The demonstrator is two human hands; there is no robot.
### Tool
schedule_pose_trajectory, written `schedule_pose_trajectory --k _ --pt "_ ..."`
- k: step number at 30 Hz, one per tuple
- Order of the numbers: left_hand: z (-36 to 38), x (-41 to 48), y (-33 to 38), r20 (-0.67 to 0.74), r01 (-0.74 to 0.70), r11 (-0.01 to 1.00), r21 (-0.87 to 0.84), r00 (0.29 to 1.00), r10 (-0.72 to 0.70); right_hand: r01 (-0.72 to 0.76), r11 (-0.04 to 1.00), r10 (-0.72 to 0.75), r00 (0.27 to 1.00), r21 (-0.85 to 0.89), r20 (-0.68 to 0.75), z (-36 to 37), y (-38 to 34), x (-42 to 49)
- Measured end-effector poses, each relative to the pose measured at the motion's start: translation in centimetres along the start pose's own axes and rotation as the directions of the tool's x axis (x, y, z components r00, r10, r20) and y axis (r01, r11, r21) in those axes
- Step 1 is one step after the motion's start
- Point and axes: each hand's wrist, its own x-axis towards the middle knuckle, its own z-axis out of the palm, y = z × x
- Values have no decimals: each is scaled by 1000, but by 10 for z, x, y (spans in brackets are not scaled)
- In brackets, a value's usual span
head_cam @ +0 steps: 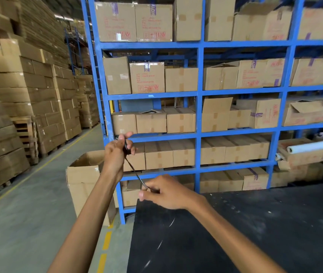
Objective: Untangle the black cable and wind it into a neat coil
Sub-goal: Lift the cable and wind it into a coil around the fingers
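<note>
The cable (pixel 132 168) is up in the air, stretched on a slant between the two hands in front of the blue rack (pixel 199 115), above the near edge of the black counter (pixel 255 223). The left hand (pixel 117 152) holds the upper end, fingers closed around a small dark bunch of cable; the right hand (pixel 166 192) pinches the lower end, fingers together on it. The likeliest trouble from here is a kink: if the span is pulled tight while a twist or knot sits in the bunch, it may cinch instead of opening. A loose pinch at the right hand could let the end spring free and the loops in the left hand spill. The cable looks thin, limp and slightly glossy, motion-blurred along its length, so any remaining tangle cannot be made out. The counter is matte and scuffed with pale marks; the cartons (pixel 150 123) behind are plain taped cardboard.
</note>
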Motion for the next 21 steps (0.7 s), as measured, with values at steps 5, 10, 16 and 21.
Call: schedule_pose_trajectory --k 5,10,16,21 --pt "-10 -9 -10 229 -58 866 497 971 -66 12 974 -13 1000 -228 -5 -54 -23 -2" --pt "-3 -27 0 437 44 887 459 858 -269 20 928 -99 975 -372 -196 -120 -25 10" --pt "20 -36 37 654 183 967 176 713 -254 87 934 -209 920 -347 -331 -143 -5 35" --pt "25 -24 60 495 150 974 -169 868 -47 45 981 -96 957 -189 -275 -75 12 33"
